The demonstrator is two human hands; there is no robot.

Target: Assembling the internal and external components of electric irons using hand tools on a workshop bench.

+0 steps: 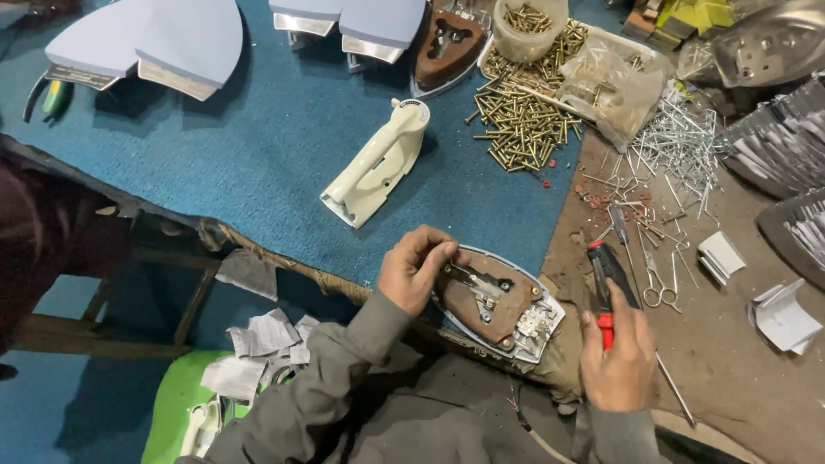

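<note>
An opened clothes-iron base [498, 302], brown inside with a metal rim, lies at the near edge of the blue mat [258, 155]. My left hand [415, 268] pinches a small metal part at its pointed end. My right hand [617, 352] grips red-and-black pliers [607, 283], held just right of the iron base, jaws pointing away from me. A cream plastic iron handle [378, 163] lies on the mat further away.
A heap of brass screws [520, 120] spills beside a plastic tub [526, 26] and a clear bag [614, 82]. Silver pins [679, 142], small scissors [655, 288] and a screwdriver [620, 225] lie on the brown bench. Other iron soleplates [155, 43] sit far left.
</note>
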